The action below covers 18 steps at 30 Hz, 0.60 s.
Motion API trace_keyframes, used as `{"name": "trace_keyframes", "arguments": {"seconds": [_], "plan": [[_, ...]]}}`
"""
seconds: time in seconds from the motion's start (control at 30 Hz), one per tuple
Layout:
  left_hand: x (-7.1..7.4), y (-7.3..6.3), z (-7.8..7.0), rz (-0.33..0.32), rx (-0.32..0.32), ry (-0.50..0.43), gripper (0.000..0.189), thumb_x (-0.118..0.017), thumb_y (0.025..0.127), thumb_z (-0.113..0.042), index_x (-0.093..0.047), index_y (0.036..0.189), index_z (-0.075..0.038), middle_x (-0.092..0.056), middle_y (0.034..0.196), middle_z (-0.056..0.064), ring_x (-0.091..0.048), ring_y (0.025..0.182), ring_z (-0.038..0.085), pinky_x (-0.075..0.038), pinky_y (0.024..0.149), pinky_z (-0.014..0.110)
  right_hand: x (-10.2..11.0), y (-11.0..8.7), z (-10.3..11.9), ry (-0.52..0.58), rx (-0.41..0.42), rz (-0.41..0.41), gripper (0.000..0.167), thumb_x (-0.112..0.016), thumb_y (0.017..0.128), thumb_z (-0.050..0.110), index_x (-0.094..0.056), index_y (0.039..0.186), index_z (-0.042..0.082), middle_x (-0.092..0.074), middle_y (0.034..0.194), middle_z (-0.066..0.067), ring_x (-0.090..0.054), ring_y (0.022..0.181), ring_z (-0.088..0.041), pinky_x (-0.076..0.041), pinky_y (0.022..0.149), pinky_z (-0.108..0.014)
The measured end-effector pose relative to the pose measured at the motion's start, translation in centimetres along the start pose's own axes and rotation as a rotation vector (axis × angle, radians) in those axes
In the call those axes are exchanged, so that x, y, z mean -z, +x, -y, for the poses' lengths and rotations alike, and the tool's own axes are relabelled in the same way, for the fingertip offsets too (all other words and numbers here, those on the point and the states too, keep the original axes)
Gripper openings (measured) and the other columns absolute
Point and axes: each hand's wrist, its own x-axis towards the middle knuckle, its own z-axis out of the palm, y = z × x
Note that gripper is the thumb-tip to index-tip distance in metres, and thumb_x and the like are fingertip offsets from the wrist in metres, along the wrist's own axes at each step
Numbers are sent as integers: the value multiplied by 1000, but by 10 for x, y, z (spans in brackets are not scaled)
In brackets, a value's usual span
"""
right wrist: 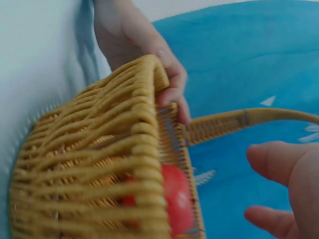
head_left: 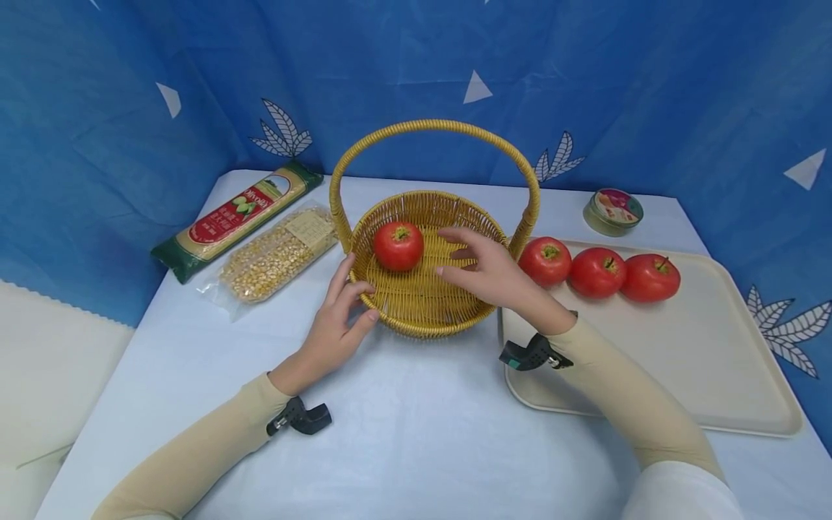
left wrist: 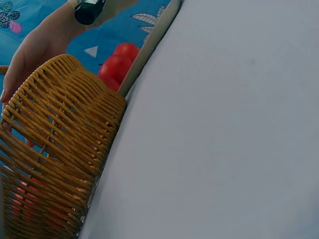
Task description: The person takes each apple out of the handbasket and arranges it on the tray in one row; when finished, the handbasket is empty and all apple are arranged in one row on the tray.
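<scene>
A round yellow wicker basket (head_left: 429,328) with a tall arched handle stands at the middle of the table. One red apple (head_left: 398,247) lies inside it, toward the left; through the weave it shows in the right wrist view. My left hand (head_left: 334,318) grips the basket's left rim, fingers over the edge and thumb outside. Over the basket's right side hovers my right hand (head_left: 484,271), fingers spread and loosely bent around nothing, to the right of the apple. Three more red apples (head_left: 596,272) sit in a row on a beige tray (head_left: 676,361) at the right.
Behind the tray is a small round tin (head_left: 613,211). Left of the basket lie a bag of corn kernels (head_left: 276,253) and a long green-and-gold packet (head_left: 237,217). A blue patterned cloth (head_left: 403,72) hangs behind the white table (head_left: 416,433).
</scene>
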Motion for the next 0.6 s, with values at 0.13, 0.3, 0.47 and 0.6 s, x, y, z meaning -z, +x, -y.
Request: {"name": "trace_keyframes", "arguments": {"seconds": [0.13,0.3,0.47,0.6], "plan": [[0,0,-1,4,6,5,30,-63,100,-16,-55,125,-1,-10,172,16,-48,139,45,-55,102,54,-12,18,0,-7,-85,55,73,-70,94,33,-38,157,16,-44,159,-14,-58,132,-39,-56,101,-53],[0,1,-1,8,0,9,32,-62,102,-22,-55,125,-2,-10,172,17,-51,137,45,-55,102,54,-24,33,1,-11,-156,106,88,-72,90,38,-24,162,19,-33,166,-12,-59,132,-39,-51,108,-56],[0,0,0,1,-18,14,34,-61,103,-26,-55,124,0,-12,170,22,-50,137,47,-56,100,55,-34,44,1,29,-152,128,97,-74,89,36,-16,164,17,-27,168,-12,-62,128,-37,-49,110,-55],[1,0,-1,0,-19,15,34,-60,103,-27,-55,124,0,-12,170,23,-50,137,47,-56,100,54,-40,54,-3,84,-140,130,97,-74,90,30,-14,165,19,-25,168,-13,-62,128,-38,-50,110,-53]]}}
